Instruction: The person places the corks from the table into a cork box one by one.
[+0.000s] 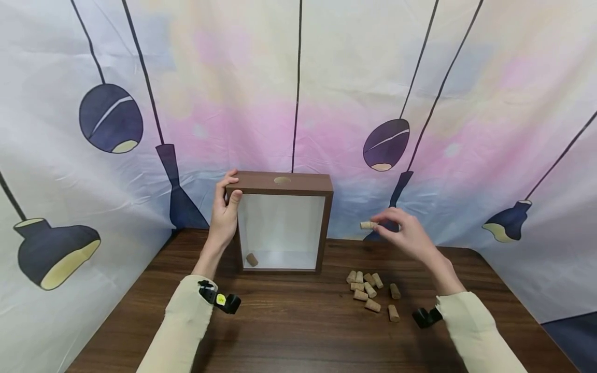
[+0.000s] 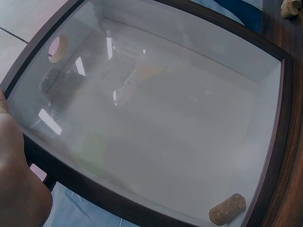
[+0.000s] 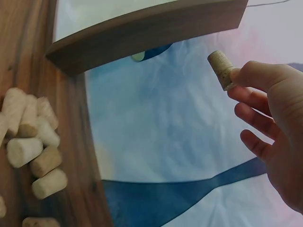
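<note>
A brown-framed shadow box (image 1: pixel 326 233) with a clear front and white inside stands upright on the table. Its top edge has a round hole (image 1: pixel 282 180). My left hand (image 1: pixel 225 217) grips the upper left corner, thumb on the front and fingers over the side. One cork (image 2: pixel 227 209) lies inside, in the bottom left corner of the box. My right hand (image 1: pixel 406 234) pinches another cork (image 3: pixel 220 70) between thumb and fingertips, raised above the table to the right of the box.
Several loose corks (image 1: pixel 364 287) lie in a cluster on the dark wooden table (image 1: pixel 289 326), right of the box and below my right hand. A cloth backdrop (image 1: pixel 261 103) printed with hanging lamps rises behind the table.
</note>
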A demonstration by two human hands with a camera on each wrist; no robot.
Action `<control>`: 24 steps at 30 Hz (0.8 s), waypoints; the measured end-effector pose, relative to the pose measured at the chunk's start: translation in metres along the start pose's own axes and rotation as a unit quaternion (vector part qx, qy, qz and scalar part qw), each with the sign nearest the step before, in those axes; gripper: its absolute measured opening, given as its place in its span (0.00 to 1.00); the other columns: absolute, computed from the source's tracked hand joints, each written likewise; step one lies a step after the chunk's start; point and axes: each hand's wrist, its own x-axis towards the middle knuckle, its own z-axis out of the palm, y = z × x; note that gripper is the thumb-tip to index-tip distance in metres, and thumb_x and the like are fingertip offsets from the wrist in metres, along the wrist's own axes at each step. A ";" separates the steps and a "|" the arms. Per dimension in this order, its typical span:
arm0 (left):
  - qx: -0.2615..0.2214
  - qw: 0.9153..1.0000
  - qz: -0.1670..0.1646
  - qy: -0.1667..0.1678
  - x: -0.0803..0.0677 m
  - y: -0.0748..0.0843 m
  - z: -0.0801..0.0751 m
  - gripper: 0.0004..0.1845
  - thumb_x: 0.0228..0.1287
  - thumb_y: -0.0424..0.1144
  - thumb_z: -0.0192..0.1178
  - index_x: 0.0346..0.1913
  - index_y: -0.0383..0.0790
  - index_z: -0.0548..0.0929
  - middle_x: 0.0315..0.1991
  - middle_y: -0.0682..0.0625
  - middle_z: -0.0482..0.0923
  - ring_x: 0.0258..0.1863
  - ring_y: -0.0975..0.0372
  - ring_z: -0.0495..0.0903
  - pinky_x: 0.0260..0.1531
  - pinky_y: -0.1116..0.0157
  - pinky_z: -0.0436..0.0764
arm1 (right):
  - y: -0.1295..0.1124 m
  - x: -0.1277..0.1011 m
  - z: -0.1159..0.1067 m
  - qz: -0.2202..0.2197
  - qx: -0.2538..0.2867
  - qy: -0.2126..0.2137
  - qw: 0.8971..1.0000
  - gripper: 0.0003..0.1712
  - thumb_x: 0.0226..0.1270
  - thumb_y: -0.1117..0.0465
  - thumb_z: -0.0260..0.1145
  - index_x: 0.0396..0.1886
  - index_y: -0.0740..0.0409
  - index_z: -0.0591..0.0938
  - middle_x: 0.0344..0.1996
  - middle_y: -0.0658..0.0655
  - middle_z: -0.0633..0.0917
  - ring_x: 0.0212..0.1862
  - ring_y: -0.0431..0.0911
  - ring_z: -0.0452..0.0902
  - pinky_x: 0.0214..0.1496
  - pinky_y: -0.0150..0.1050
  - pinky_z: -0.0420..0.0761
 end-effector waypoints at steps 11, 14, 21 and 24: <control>0.004 1.000 -0.015 -0.008 -0.002 0.024 0.002 0.17 0.78 0.32 0.46 0.62 0.24 0.63 0.76 0.36 0.55 0.79 0.54 0.48 0.71 0.53 0.55 | -0.025 0.033 -0.011 -0.035 0.002 0.024 0.999 0.12 0.64 0.64 0.72 0.47 0.53 0.88 0.45 0.54 0.86 0.44 0.45 0.77 0.42 0.36 0.74; 0.004 1.000 -0.015 -0.008 -0.003 0.023 0.002 0.18 0.78 0.34 0.46 0.62 0.25 0.63 0.76 0.36 0.55 0.79 0.55 0.48 0.70 0.56 0.56 | -0.035 0.043 -0.014 -0.044 0.006 0.032 0.998 0.11 0.63 0.64 0.72 0.46 0.54 0.88 0.44 0.54 0.87 0.44 0.44 0.77 0.43 0.38 0.75; 0.011 1.000 -0.013 -0.005 0.001 -0.001 -0.001 0.18 0.78 0.35 0.46 0.63 0.29 0.64 0.77 0.40 0.55 0.79 0.58 0.49 0.66 0.62 0.59 | -0.058 0.070 -0.019 -0.066 0.025 0.039 0.997 0.11 0.65 0.64 0.71 0.46 0.55 0.88 0.44 0.54 0.87 0.45 0.45 0.77 0.46 0.42 0.74; 0.014 1.000 -0.013 -0.005 0.001 -0.005 -0.002 0.17 0.78 0.34 0.46 0.63 0.30 0.64 0.77 0.41 0.55 0.78 0.59 0.50 0.62 0.64 0.60 | -0.067 0.081 -0.018 -0.067 0.032 0.031 0.997 0.10 0.66 0.62 0.71 0.47 0.53 0.88 0.45 0.53 0.87 0.46 0.45 0.76 0.47 0.43 0.73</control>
